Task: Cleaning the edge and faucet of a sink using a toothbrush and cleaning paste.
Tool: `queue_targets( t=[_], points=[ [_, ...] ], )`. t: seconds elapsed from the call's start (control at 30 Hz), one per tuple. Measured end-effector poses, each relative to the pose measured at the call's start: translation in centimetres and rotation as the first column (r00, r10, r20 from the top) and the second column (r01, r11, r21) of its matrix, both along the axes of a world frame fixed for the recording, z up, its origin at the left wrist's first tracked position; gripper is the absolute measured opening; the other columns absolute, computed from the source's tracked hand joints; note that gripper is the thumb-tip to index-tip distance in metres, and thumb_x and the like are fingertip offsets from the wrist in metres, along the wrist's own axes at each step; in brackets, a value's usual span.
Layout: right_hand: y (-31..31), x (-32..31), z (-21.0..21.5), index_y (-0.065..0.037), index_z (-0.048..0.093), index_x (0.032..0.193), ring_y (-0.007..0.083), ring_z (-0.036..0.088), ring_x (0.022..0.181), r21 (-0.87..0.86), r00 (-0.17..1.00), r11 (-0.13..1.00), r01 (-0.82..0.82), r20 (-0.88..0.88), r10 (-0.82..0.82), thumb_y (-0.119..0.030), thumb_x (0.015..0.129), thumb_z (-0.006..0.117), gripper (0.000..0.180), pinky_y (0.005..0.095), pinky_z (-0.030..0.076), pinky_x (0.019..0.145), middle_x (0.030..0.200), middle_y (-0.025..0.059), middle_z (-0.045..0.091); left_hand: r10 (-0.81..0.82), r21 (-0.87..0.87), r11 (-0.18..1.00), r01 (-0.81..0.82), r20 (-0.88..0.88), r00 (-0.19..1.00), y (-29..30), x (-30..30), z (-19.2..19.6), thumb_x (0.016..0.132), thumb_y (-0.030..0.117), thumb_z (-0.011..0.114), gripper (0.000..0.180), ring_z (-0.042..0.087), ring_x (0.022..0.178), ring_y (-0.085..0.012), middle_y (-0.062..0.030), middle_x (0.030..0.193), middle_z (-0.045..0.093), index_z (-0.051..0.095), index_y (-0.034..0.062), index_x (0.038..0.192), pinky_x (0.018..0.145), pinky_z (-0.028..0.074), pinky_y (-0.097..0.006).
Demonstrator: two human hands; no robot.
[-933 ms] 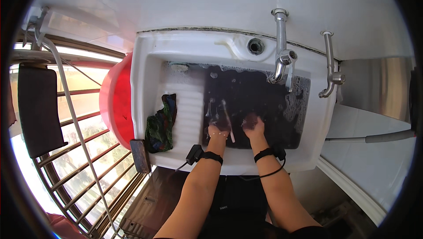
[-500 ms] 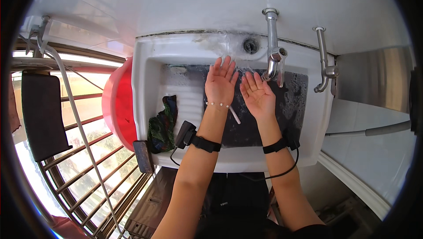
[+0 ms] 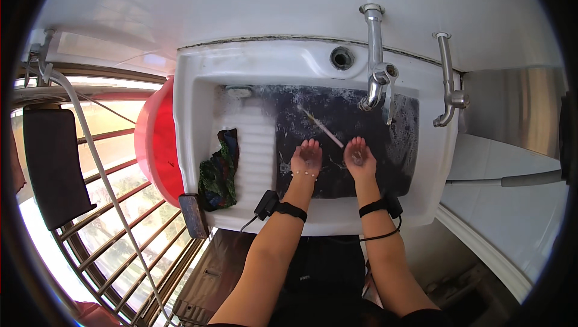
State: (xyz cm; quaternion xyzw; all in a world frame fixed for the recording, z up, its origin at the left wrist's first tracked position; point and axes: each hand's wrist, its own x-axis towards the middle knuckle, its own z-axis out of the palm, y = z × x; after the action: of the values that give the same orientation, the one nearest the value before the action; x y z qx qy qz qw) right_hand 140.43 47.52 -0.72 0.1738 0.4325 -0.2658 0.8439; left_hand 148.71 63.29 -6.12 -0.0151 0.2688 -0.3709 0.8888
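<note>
Both hands are over the dark, foamy water (image 3: 337, 170) in the white sink (image 3: 444, 164). My left hand (image 3: 307, 156), with a beaded bracelet at its wrist, is cupped palm up at the water, fingers pointing away from me. My right hand (image 3: 361, 158) is cupped the same way a little to its right, apart from it. Neither holds a solid thing; some water seems to lie in the palms. Just beyond and between the fingertips lies a slim pale pink stick (image 3: 328, 133), its far end tapering to something yellowish. Its kind I cannot make out.
A chrome faucet (image 3: 374, 44) reaches over the basin, with a second tap (image 3: 447, 80) to its right. Wet dark patterned cloth (image 3: 220, 176) lies by the ribbed washboard (image 3: 255, 146). Left of the sink stand a red tub (image 3: 158, 140) and window bars (image 3: 120, 176).
Both hands have drawn back toward me from below the faucet, down to the water. The pale pink stick, partly behind my left wrist before, now shows in full, farther from me.
</note>
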Motion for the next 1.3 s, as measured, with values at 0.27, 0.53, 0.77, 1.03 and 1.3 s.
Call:
queue_targets(
  t=[0.27,0.53,0.77,1.03,1.3],
  points=[
    [-5.5,8.2,14.5,-0.002,0.052,0.115,0.0286,0.037,0.123,-0.508,0.898,0.861,0.033,0.393,0.198,-0.026,0.092,0.035,0.037,0.0417,0.029,0.103,0.127,0.014,0.046,-0.097,0.162,0.985,0.057,0.256,0.962,-8.3,9.4,16.6,0.09,0.028,0.041,0.027,0.042,0.118,-0.0275,-0.011,0.121,0.051,0.058,0.0096,0.1,0.1,0.032,-0.043],
    [4.1,-1.1,3.6,-0.013,0.056,0.099,0.0226,0.046,0.104,0.132,0.787,0.839,-0.527,-0.296,0.541,-0.03,0.091,0.039,0.025,0.0398,0.036,0.091,0.106,0.0062,0.054,-0.105,0.682,0.659,0.317,-0.334,0.937,-0.2,0.7,7.1,0.089,0.03,0.038,0.031,0.041,0.118,-0.0276,-0.0105,0.122,0.048,0.051,0.0102,0.109,0.1,0.028,-0.044],
    [8.6,0.5,0.4,-0.011,0.054,0.102,0.0232,0.048,0.102,0.234,0.716,0.848,-0.475,-0.457,0.528,-0.031,0.091,0.038,0.028,0.0393,0.037,0.089,0.108,0.0081,0.053,0.084,0.745,0.549,0.378,-0.499,0.862,3.4,-2.4,2.4,0.09,0.03,0.03,0.039,0.047,0.11,-0.025,-0.0116,0.114,0.052,0.05,0.0034,0.11,0.099,0.03,-0.045],
    [6.3,11.0,3.9,0.001,0.06,0.097,0.0276,0.057,0.093,-0.137,0.933,0.979,-0.152,0.307,0.188,-0.019,0.093,0.036,0.031,0.0404,0.045,0.087,0.099,0.0138,0.062,0.233,0.508,0.85,-0.142,-0.122,0.965,-2.0,8.1,8.7,0.089,0.022,0.034,0.029,0.054,0.102,-0.0295,-0.0108,0.106,0.059,0.057,0.0043,0.094,0.091,0.042,-0.042],
    [4.7,18.1,15.7,-0.004,0.051,0.117,0.0282,0.039,0.121,-0.472,0.843,0.872,-0.131,0.41,0.348,-0.028,0.092,0.038,0.037,0.0414,0.034,0.097,0.127,0.0131,0.046,0.212,0.188,0.934,-0.305,0.398,0.893,-2.9,18.5,22.3,0.091,0.03,0.035,0.032,0.035,0.124,-0.0299,-0.0119,0.13,0.042,0.053,0.0105,0.109,0.102,0.026,-0.045]
  ],
)
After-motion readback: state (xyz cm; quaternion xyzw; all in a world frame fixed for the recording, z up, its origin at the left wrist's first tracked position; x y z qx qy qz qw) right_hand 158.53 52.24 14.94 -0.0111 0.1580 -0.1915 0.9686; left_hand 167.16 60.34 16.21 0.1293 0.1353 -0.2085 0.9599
